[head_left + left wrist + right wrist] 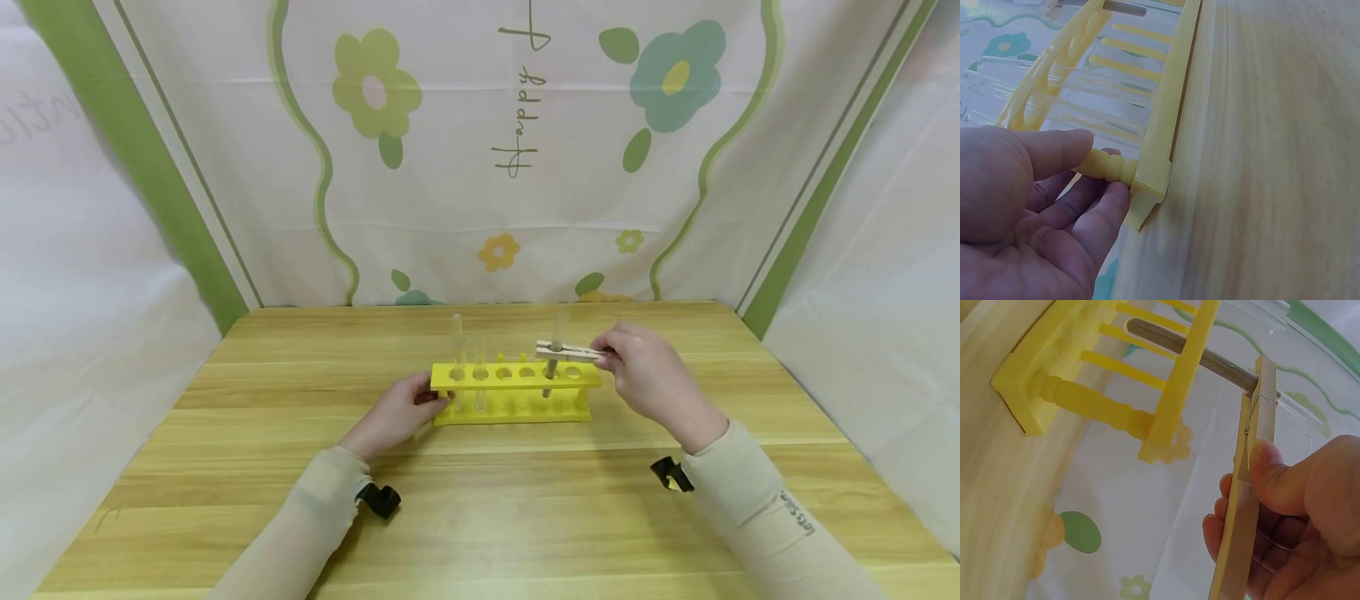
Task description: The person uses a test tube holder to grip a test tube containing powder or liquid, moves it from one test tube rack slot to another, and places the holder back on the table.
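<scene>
A yellow test tube rack [517,417] stands on the table. Two clear tubes [458,350] stand in its leftmost holes. My left hand [397,415] grips the post [1107,167] at the rack's left end, thumb and fingers around it. In my right hand [651,375] is a wooden clamp [1241,506], pinched between thumb and fingers. The clamp's far end is closed around a tube with dark contents [1229,369], which passes through a hole near the rack's right end; its lower end hangs above the base.
The wooden table [495,517] extends around the rack. Behind it hangs a white cloth [450,192] printed with flowers, and similar cloth rises at both sides. Black bands [378,500] are on both wrists.
</scene>
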`<action>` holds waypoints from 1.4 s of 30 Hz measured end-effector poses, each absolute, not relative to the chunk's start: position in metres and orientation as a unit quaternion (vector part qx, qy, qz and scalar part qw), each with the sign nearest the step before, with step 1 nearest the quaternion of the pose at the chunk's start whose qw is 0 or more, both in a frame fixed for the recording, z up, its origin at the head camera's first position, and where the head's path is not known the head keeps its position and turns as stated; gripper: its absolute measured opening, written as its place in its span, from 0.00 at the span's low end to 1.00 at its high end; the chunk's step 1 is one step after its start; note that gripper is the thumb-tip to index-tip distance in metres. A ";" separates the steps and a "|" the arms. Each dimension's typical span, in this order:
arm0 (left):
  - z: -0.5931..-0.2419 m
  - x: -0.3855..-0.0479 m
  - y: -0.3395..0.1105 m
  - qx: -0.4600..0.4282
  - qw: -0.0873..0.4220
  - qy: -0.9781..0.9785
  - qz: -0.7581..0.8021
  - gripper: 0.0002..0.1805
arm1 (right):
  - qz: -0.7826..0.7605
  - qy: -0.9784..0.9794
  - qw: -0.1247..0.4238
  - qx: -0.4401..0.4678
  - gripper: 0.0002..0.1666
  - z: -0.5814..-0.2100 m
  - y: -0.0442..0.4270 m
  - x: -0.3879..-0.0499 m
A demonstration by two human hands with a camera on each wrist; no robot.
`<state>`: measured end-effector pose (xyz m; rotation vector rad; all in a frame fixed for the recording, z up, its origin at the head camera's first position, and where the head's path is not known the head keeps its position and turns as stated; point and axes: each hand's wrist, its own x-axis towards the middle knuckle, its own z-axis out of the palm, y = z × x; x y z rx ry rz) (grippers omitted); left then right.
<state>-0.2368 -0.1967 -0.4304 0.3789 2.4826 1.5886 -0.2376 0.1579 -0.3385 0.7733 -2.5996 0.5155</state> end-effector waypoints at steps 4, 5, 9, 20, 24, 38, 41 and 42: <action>-0.430 -0.237 -0.197 0.128 0.084 0.833 0.532 0.14 | 0.181 -0.927 0.184 0.273 0.04 -0.344 0.157 -0.238; -0.430 -0.237 -0.197 0.128 0.084 0.833 0.531 0.14 | 0.181 -0.927 0.184 0.274 0.04 -0.345 0.157 -0.238; -0.430 -0.237 -0.197 0.127 0.087 0.832 0.533 0.14 | 0.179 -0.926 0.185 0.275 0.04 -0.348 0.156 -0.237; -0.428 -0.235 -0.196 0.121 0.085 0.837 0.528 0.14 | 0.182 -0.926 0.186 0.275 0.05 -0.354 0.156 -0.238; -0.429 -0.236 -0.196 0.120 0.084 0.838 0.526 0.14 | 0.181 -0.927 0.184 0.271 0.05 -0.355 0.156 -0.238; -0.431 -0.239 -0.196 0.124 0.082 0.842 0.519 0.13 | 0.176 -0.929 0.180 0.273 0.05 -0.361 0.156 -0.239; -0.431 -0.239 -0.196 0.122 0.082 0.842 0.519 0.13 | 0.175 -0.929 0.180 0.271 0.05 -0.362 0.156 -0.239; -0.431 -0.239 -0.196 0.122 0.082 0.842 0.520 0.13 | 0.175 -0.930 0.179 0.271 0.05 -0.362 0.156 -0.238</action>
